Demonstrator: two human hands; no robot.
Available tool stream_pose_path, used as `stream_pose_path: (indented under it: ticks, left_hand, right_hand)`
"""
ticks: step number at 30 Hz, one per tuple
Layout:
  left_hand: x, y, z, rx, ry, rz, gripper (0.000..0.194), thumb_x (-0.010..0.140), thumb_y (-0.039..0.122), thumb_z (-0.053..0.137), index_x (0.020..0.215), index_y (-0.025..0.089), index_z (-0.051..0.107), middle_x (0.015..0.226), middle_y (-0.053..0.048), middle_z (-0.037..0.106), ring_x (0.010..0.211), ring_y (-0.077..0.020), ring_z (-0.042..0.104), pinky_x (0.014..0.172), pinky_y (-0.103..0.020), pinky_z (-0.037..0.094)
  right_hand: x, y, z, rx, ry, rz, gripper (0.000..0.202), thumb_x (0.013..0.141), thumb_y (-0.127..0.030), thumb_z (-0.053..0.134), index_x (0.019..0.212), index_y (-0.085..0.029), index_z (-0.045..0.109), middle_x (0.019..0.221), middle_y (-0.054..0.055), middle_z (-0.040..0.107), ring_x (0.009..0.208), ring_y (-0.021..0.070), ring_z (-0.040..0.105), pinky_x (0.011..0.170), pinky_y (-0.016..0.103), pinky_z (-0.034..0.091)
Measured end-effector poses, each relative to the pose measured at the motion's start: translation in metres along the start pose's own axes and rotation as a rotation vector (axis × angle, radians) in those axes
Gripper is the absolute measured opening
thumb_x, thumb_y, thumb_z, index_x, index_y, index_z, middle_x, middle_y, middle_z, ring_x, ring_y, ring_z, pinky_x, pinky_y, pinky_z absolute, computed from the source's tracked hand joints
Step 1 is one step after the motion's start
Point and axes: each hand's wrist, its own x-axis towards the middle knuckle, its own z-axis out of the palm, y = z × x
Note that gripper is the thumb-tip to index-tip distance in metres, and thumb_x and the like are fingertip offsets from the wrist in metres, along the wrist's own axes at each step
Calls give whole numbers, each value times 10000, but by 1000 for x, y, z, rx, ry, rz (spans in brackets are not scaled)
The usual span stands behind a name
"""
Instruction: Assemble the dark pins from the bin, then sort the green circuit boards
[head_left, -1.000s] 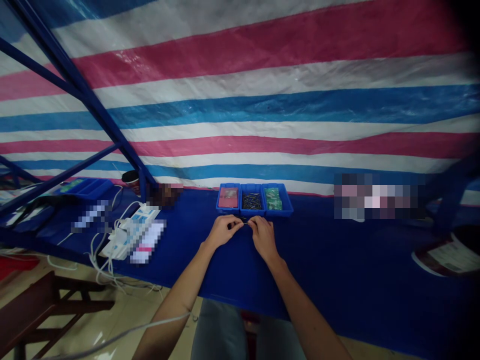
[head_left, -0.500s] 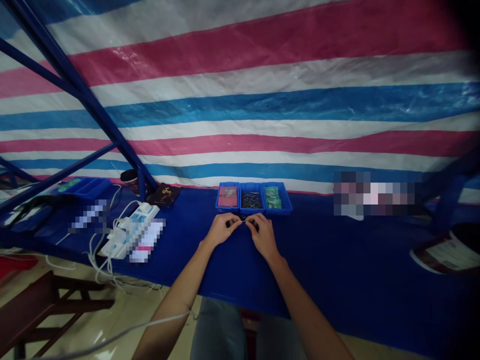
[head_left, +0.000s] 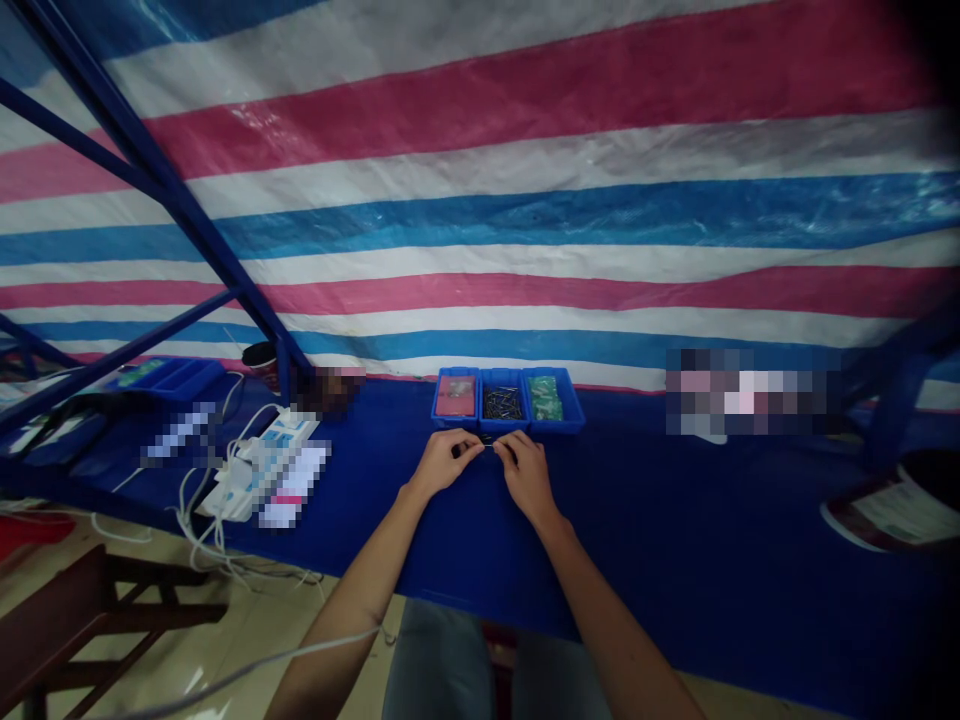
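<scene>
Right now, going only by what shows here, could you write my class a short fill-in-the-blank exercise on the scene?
A thin piece shows between the left hand and the ____ hand.
Beyond them, the row of blue bins numbers ____.
Of left, middle and right, the dark pieces lie in the ____ bin.
Besides red and white, the striped sheet behind is ____.

Missing words: right; three; middle; blue.

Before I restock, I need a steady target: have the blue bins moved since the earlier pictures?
No; judged against the slanted blue frame at the left, the blue bins show no visible shift either way.
</scene>
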Motion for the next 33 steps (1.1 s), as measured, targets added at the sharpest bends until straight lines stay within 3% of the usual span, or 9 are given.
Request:
stream_pose_path:
  ticks: [6,12,19,24,28,31,33]
  left_hand:
    - [0,3,-1,2,-8,-16,302,917,416,605,880,154,749,786,-55,715,642,-128,575,652,-247,455]
    - [0,4,-1,10,-32,-8,285,913,398,613,878,154,757,787,-55,710,629,-123,558,649,-246,453]
    - [0,1,-3,-15,21,-21,273,907,380,612,864,147,748,757,-41,700,621,-121,558,628,-232,437]
    - [0,-9,0,101,130,-143,263,888,387,613,844,169,755,569,29,583,515,-96,472,564,-213,374]
    - [0,-11,1,289,207,-244,221,867,392,628,842,228,774,528,39,538,515,-111,505,542,-221,319]
    - [1,-9,0,338,169,-268,192,849,394,653,908,263,781,555,32,570,542,-126,533,538,-230,301]
    - [1,-6,0,357,125,-294,204,847,388,660,976,280,776,580,29,596,565,-132,551,543,-232,298]
  right_hand:
    - [-1,4,5,-92,4,-5,423,1040,-351,339,689,-203,522,726,30,633,729,185,583,715,311,311]
    - [-2,7,7,-30,-2,42,509,1032,-401,341,576,-205,453,545,-13,549,517,142,482,662,297,331]
    - [-2,2,-2,-22,122,45,518,1021,-435,349,565,-205,429,534,-24,501,518,135,432,665,296,358]
    - [-6,-8,-15,46,248,23,444,1019,-442,381,737,-203,628,712,35,666,658,180,581,741,317,410]
    - [15,-17,-21,61,414,45,402,994,-456,444,947,-181,733,876,91,734,762,228,653,791,351,445]
    - [38,-26,-39,2,365,128,423,970,-472,466,1104,-168,728,717,71,704,648,229,633,683,344,470]
    - [40,-31,-63,3,308,74,435,963,-455,469,1195,-162,693,744,76,704,673,232,641,638,330,480]
